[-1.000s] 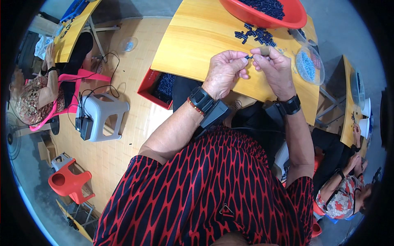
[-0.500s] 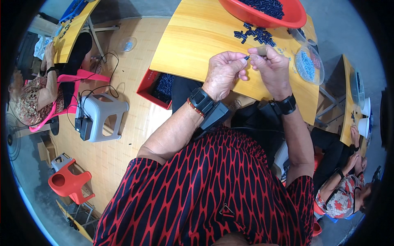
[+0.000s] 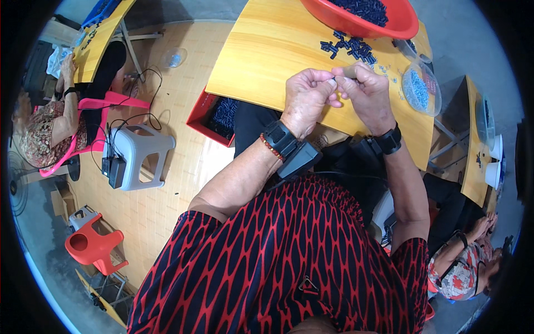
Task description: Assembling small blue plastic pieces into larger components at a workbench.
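Observation:
My left hand [image 3: 307, 103] is closed in a pinch on a small black part [image 3: 334, 79], which is nearly hidden by the fingertips. My right hand [image 3: 370, 99] meets it there, thumb and forefinger pressed together. A tan wrap covers one of its fingers. Whatever the right fingertips hold is too small to make out. Both hands are above the near edge of the yellow table [image 3: 261, 61]. Beyond them lies a loose pile of small black parts [image 3: 356, 49]. Right of my right hand, a clear round dish [image 3: 435, 106] holds small light-blue pieces [image 3: 416, 90].
A red basin [image 3: 409, 25] full of black parts stands at the table's far side. Below the table's left edge is a red box [image 3: 197, 114] with more of them. A grey stool [image 3: 147, 147] with cables stands left. Co-workers sit at tables on both sides.
My right hand has shifted slightly left, and its fingertips now meet those of my left hand, covering most of the black part. The right-hand co-worker's hand has left the table.

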{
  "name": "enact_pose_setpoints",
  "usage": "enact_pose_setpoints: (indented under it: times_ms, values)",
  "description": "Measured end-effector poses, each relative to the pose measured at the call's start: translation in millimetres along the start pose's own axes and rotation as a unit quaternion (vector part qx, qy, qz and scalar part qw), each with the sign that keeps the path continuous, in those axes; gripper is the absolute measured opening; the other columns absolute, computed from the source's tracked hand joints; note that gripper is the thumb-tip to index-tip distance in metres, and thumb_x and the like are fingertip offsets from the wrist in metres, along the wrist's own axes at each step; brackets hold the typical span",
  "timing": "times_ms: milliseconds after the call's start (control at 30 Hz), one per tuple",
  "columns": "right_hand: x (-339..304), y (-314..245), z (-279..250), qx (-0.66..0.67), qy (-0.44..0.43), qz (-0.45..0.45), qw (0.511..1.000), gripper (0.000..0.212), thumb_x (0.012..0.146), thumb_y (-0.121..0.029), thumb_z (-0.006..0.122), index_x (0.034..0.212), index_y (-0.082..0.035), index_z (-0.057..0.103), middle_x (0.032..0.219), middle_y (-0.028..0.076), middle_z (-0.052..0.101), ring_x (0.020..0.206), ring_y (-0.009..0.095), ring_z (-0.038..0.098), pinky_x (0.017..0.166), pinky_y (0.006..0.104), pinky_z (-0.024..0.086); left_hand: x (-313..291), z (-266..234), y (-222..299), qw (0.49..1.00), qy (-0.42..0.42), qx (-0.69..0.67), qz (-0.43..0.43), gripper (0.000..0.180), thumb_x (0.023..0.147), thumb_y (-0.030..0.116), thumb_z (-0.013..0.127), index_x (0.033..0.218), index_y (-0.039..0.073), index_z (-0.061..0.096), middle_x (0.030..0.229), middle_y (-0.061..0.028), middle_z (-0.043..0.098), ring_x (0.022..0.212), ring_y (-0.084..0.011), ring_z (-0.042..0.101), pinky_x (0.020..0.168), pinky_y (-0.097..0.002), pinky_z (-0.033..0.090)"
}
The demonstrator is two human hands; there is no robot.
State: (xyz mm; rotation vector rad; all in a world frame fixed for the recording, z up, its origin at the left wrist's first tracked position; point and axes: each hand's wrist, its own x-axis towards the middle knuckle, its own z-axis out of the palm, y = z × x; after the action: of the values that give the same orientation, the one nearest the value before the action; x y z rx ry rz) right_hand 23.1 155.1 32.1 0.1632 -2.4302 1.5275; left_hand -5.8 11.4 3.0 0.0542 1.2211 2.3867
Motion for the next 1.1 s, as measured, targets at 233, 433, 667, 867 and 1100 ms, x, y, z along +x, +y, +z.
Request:
enact_pose_setpoints:
  times_ms: [233, 433, 667, 867, 1100]
  values:
    - [-9, 0, -3, 0.132, 0.027, 0.1, 0.986, 0.033, 0.084, -0.002, 0.065, 0.116, 0.007, 0.059, 0.082, 0.006, 0.061, 0.07, 0.009, 0.063, 0.063, 0.0236, 0.051, 8, -10, 1, 0.992, -0.048, -0.103, -0.061, 0.007, 0.092, -0.002, 0.055, 0.097, -0.006, 0.059, 0.086, -0.0156, 0.066, 0.073, -0.0217, 0.067, 0.07, -0.0342, 0.059]
    - [-10, -10, 5, -0.158, 0.014, -0.067, 0.985, 0.04, 0.075, -0.008, 0.074, 0.109, 0.006, 0.059, 0.083, 0.011, 0.06, 0.07, 0.02, 0.063, 0.063, 0.0301, 0.051, 10, -9, -1, 0.989, -0.037, -0.127, -0.061, 0.011, 0.091, -0.001, 0.056, 0.099, -0.006, 0.061, 0.089, -0.0142, 0.067, 0.083, -0.0213, 0.066, 0.079, -0.033, 0.056]
    - [-8, 0, 5, -0.178, -0.001, -0.09, 0.98, 0.018, 0.078, -0.007, 0.065, 0.094, -0.001, 0.06, 0.085, 0.018, 0.06, 0.078, 0.038, 0.06, 0.067, 0.0418, 0.05, 5, -6, 2, 0.992, -0.062, -0.07, -0.086, 0.009, 0.092, 0.004, 0.057, 0.097, -0.002, 0.062, 0.09, -0.0094, 0.067, 0.08, -0.0161, 0.065, 0.079, -0.0299, 0.054]
    - [-10, -10, -4, -0.149, -0.018, -0.058, 0.987, 0.018, 0.078, -0.01, 0.068, 0.09, 0.001, 0.06, 0.082, 0.018, 0.06, 0.074, 0.037, 0.061, 0.065, 0.0405, 0.05, 0, -5, 1, 0.995, -0.066, -0.011, -0.079, 0.008, 0.093, 0.005, 0.058, 0.094, -0.002, 0.061, 0.092, -0.0116, 0.068, 0.081, -0.0165, 0.065, 0.076, -0.0294, 0.055]
    - [-11, -2, -7, -0.154, -0.061, -0.072, 0.984, 0.017, 0.077, -0.012, 0.07, 0.084, -0.001, 0.06, 0.077, 0.016, 0.059, 0.071, 0.036, 0.061, 0.063, 0.0407, 0.049, 3, -9, -7, 0.995, -0.05, 0.081, -0.04, 0.008, 0.091, 0.004, 0.06, 0.089, -0.003, 0.063, 0.086, -0.0115, 0.067, 0.075, -0.0145, 0.063, 0.07, -0.0259, 0.053]
